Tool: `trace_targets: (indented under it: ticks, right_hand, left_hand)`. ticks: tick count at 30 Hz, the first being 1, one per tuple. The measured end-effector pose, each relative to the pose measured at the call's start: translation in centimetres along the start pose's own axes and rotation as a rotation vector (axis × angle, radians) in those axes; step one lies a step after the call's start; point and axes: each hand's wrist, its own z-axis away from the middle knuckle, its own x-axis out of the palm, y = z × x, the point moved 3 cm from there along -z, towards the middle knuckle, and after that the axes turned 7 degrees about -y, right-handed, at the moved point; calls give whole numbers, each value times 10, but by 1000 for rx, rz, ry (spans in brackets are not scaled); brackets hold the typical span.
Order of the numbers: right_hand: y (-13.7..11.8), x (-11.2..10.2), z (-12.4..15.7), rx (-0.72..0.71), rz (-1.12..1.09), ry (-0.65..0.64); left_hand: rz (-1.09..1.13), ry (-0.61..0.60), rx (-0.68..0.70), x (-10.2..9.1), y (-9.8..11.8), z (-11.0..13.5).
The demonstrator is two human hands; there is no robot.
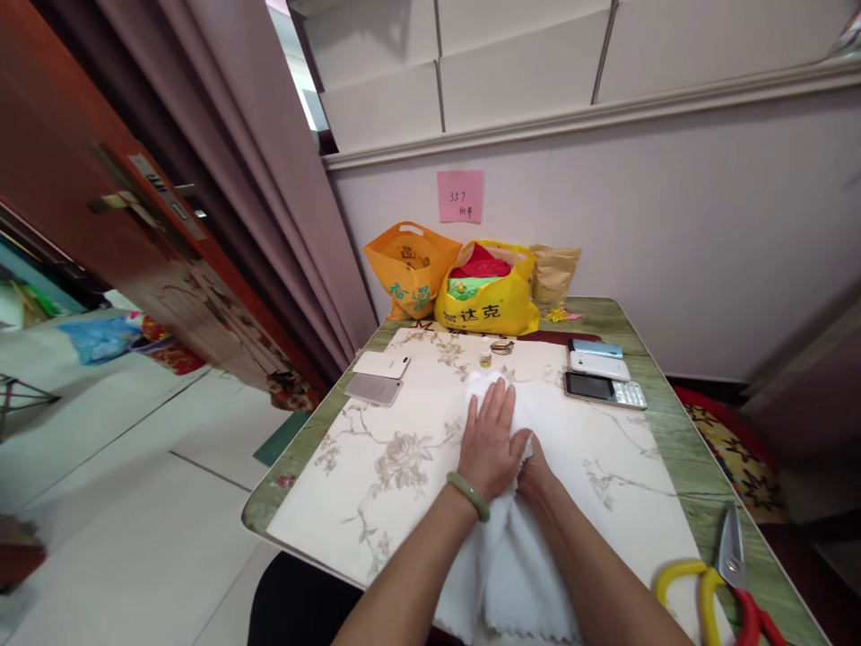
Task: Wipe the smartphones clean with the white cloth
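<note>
A white cloth [525,574] with a zigzag-cut edge lies over the table and hangs toward my lap. My left hand [490,440], with a green bangle at the wrist, rests flat on its upper part, fingers stretched forward. Close beside it, my right hand [536,468] reaches in at the cloth's fold. The cloth and my left hand hide its fingers, so I cannot tell how it grips or whether anything is inside. Just beyond my fingertips stands a small bottle [485,355] with yellowish contents.
Two phones lie on the left: white [380,363] and grey [372,389]. On the right are a blue phone [595,349], a white phone [598,365] and a keypad phone [604,390]. Scissors [730,574] lie front right. An orange bag [410,269] and yellow bag [491,301] stand behind.
</note>
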Motion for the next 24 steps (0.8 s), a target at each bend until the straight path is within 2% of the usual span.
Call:
trace_targets:
  ticks: [3, 6, 10, 13, 15, 18, 21, 24]
  right_hand:
    - [-5, 8, -1, 139, -105, 18]
    - [-10, 11, 1, 177, -192, 31]
    - [-14, 13, 1, 189, -287, 27]
    - [-17, 17, 0, 228, -254, 10]
    - [-19, 19, 0, 251, -234, -10]
    - [-22, 18, 0, 266, -259, -62]
    - [-22, 16, 1, 318, -253, -112]
    - [-21, 16, 0, 386, -223, -162]
  left_hand:
    - [72, 81, -157, -8, -22, -13]
    - [231, 164, -291, -8, -40, -12]
    - [617, 328, -363, -4, -53, 1]
    - [935, 384, -438, -3, -60, 4]
    - [1173, 363, -466, -6, -64, 0]
    - [1447, 213, -477, -15, -67, -10]
    - [1503, 55, -482, -25, -72, -17]
    - [1515, -16, -507, -26, -76, -17]
